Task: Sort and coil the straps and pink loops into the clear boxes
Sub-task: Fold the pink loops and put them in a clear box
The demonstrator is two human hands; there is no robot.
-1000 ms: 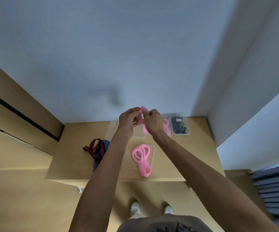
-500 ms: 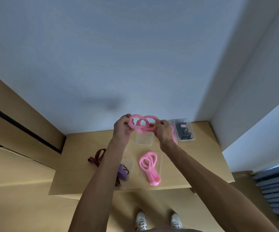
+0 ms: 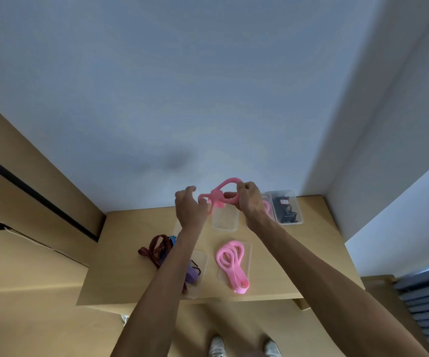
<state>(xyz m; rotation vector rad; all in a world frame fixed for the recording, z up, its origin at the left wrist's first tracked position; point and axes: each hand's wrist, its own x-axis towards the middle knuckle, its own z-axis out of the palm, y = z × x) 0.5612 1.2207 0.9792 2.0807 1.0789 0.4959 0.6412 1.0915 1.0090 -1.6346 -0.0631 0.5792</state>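
Mid-frame, above table point(image 3: 311, 253) | right hand point(image 3: 249, 199) gripping twisted pink loop point(image 3: 221, 195) | left hand point(image 3: 188, 207) pinching its other end

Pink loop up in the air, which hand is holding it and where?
Both. The right hand pinches the pink loop at its right end; the left hand grips its left end. It is twisted between them.

Held pink loop point(image 3: 222, 195): twisted, raised above the table point(image 3: 311, 253), pinched at one end by the right hand point(image 3: 248, 200), the other end at the fingers of the left hand point(image 3: 188, 210). Empty clear box point(image 3: 225, 219): directly below the fingers. Box of black straps point(image 3: 286, 207): beyond the right fingers. Pink loops point(image 3: 231, 265): lying nearer than both hands. Mixed straps point(image 3: 161, 249): beside the left wrist.
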